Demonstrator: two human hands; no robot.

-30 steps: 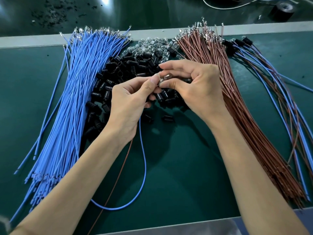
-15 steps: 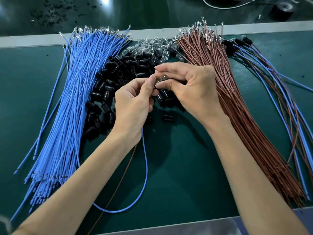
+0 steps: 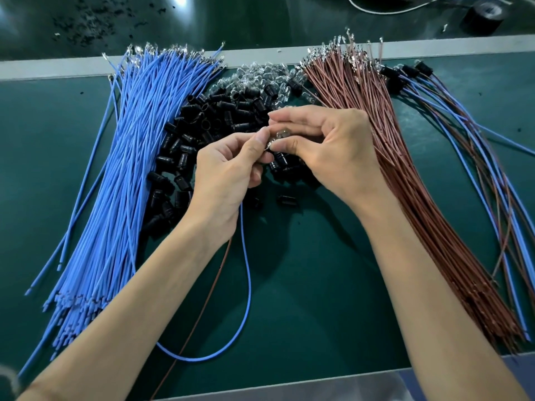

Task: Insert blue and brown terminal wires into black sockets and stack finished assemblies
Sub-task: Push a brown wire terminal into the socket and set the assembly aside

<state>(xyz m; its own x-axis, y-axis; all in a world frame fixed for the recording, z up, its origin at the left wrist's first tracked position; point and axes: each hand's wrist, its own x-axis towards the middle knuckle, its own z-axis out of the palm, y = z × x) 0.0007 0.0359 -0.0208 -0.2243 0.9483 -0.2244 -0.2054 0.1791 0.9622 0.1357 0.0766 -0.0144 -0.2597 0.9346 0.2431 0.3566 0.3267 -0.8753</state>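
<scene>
Presently both hands meet just above the near edge of the heap of black sockets (image 3: 214, 123), fingertip to fingertip.

Left hand (image 3: 225, 172): thumb and forefinger pinched together, other fingers curled. One blue wire (image 3: 248, 285) and one brown wire (image 3: 202, 316) come out from under its palm and trail away from the heap toward the person. The blue one sags in a loop on the green surface (image 3: 318, 299).

Right hand (image 3: 333, 149): fingers (image 3: 289, 146) clamped on a small shiny piece (image 3: 279, 134). Glass or metal, cannot tell. Whether a socket is also in the grip is hidden.

Long axis of the held wires runs heap-to-person. The line between the two pinches runs crosswise, left to right. My reading: the join gets made by pushing along that crosswise line. The piece lies directly right of the left fingertips, touching or nearly so. Both hands look equally near.

Loose blue bundle (image 3: 124, 169) lies left of the heap, brown bundle (image 3: 405, 183) right of it. Finished assemblies (image 3: 469, 146) sit beyond the brown. Clear bulbs (image 3: 260, 78) lie on the heap's far side.
</scene>
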